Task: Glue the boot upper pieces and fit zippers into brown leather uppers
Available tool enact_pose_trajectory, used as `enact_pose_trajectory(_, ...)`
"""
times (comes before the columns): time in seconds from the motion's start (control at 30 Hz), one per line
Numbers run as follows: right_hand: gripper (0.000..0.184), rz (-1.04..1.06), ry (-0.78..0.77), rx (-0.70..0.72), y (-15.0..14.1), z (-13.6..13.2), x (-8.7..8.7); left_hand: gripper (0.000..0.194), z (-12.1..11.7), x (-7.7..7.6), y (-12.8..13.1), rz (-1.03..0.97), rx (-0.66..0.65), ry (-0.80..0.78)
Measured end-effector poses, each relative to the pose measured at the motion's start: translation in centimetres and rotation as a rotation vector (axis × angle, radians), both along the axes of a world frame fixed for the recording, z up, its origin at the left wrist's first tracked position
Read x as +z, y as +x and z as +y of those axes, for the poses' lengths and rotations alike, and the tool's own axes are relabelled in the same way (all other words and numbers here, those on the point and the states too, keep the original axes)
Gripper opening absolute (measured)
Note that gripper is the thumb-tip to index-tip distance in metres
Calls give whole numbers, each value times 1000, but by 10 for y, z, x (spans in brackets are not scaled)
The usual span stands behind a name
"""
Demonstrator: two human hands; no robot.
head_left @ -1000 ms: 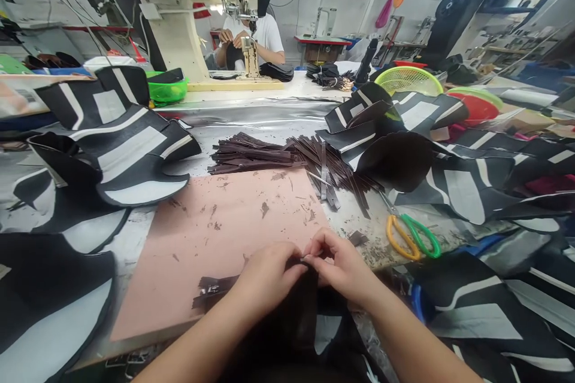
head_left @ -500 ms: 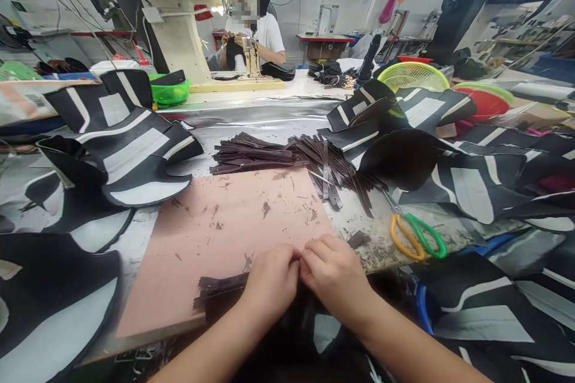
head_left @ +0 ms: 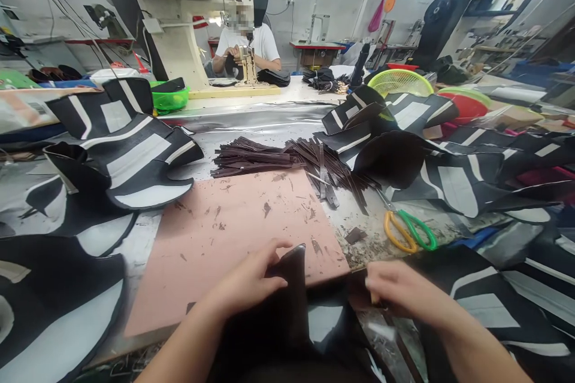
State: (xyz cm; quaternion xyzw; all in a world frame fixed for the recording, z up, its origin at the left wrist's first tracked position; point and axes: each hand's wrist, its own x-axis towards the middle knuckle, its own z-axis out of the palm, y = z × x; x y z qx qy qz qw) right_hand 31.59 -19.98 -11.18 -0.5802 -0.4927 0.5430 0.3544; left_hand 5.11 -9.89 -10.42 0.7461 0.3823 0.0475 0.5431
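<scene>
My left hand [head_left: 258, 275] is at the near edge of the pink board [head_left: 233, 233], thumb and fingers apart around the raised edge of a dark leather piece [head_left: 294, 269]. That piece stretches down toward my lap, and a white patch [head_left: 324, 320] shows near it. Off to the right, my right hand [head_left: 398, 287] is closed, slightly blurred, with a dark brown strip [head_left: 404, 350] hanging below it. Beyond the board lies a pile of dark brown zippers [head_left: 256, 155], with more brown strips [head_left: 335, 170] spread to its right.
Scissors [head_left: 409, 230] with orange and green handles lie right of the board. Black boot-shaped pieces with white strips are stacked at left [head_left: 139, 155] and right [head_left: 458, 182]. Across the bench a person [head_left: 269, 48] works at a sewing machine [head_left: 179, 36].
My hands, together at the board's near edge before, have separated. The right one moved right, the left slightly left with its fingers now apart. A dark leather edge now shows raised beside the left.
</scene>
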Motion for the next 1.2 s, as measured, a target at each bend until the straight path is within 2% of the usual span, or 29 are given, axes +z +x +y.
enact_pose_trajectory(0.07, 18, -187, -12, 146, -4, -18, 4, 53, -3, 3, -3, -10, 35, 4)
enact_pose_trajectory(0.1, 12, -201, -13, 173, -13, -24, 5, 52, -7, 5, -3, -23, 47, 9)
enact_pose_trajectory(0.2, 33, -88, -59, 208, -57, -31, 2, 51, -21, 14, 0, -67, 61, 50)
enact_pose_trajectory(0.27, 33, -78, -24, 222, -85, -29, 3, 55, -32, 23, -5, -45, 58, 91)
enact_pose_trajectory(0.33, 31, -148, 85, 174, -99, -27, 9, 64, -45, 35, -19, 29, 70, 132)
enact_pose_trajectory(0.4, 34, -208, 182, 99, -96, -28, 25, 68, -57, 52, -40, 123, 86, 171)
enact_pose_trajectory(0.43, 36, -215, 209, 75, -90, -30, 36, 65, -62, 62, -52, 167, 86, 194)
enact_pose_trajectory(0.53, 37, -176, 260, 46, -70, -29, 80, 28, -66, 100, -77, 270, 30, 309)
enact_pose_trajectory(0.6, 35, -164, 285, 24, -64, -15, 114, 19, -56, 127, -82, 273, -7, 464)
enact_pose_trajectory(0.67, 33, -189, 375, -1, -68, 12, 146, 22, -40, 154, -79, 276, 53, 748)
enact_pose_trajectory(0.77, 23, -102, 625, -152, -85, 58, 181, 32, -21, 188, -72, 389, 368, 1309)
enact_pose_trajectory(0.83, 13, 20, 763, -232, -95, 79, 186, 36, -20, 199, -71, 451, 539, 1609)
enact_pose_trajectory(0.9, 11, 90, 821, -229, -100, 90, 172, 35, -24, 194, -74, 480, 566, 1776)
enact_pose_trajectory(0.93, 11, 74, 819, -199, -100, 93, 158, 33, -26, 184, -76, 482, 522, 1804)
enact_pose_trajectory(1.0, 12, -44, 789, -111, -99, 92, 118, 30, -29, 151, -80, 492, 344, 1723)
enact_pose_trajectory(1.07, 12, -186, 754, -24, -96, 85, 69, 26, -28, 112, -82, 494, 103, 1449)
enact_pose_trajectory(1.13, 19, -259, 626, 45, -93, 72, 24, 22, -25, 76, -81, 498, -76, 1093)
enact_pose_trajectory(1.2, 25, -318, 476, 83, -90, 56, -8, 18, -22, 53, -79, 390, -147, 769)
